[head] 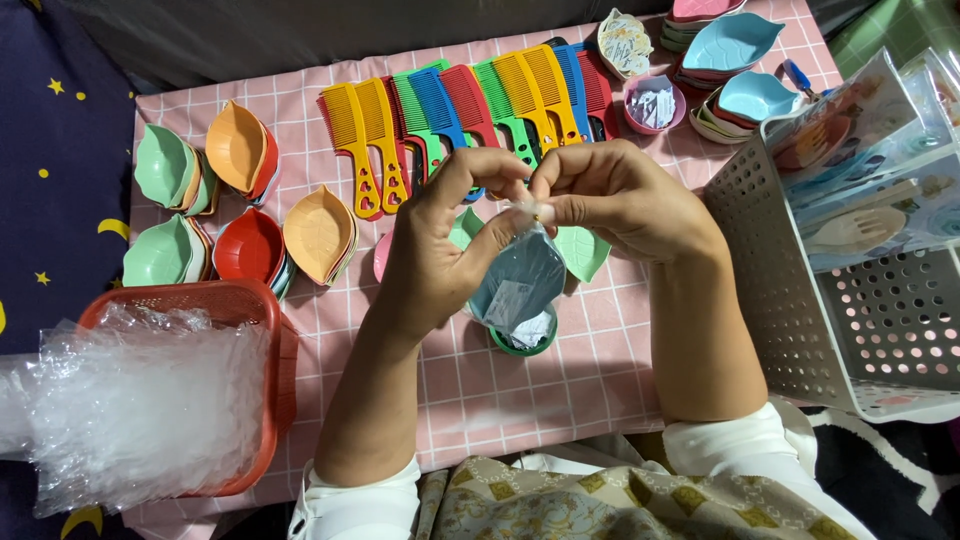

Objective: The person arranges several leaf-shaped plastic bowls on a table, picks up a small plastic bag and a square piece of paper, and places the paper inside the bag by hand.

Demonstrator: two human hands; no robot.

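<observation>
A pink cloth with a white grid pattern [560, 390] covers the surface. A dark navy fabric with yellow stars and moons [60, 150] lies alongside, under even, bright light.

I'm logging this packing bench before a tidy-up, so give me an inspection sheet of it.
Surface: pink checked cloth.
Job's things: clear bag holding a blue leaf dish, pinched at its top by both hands.
Clutter: combs; leaf dishes; red basket of clear bags; white perforated basket.
Grippers: left hand and right hand, fingertips together.
Cables: nothing seen.
Surroundings: dark starred fabric.
</observation>
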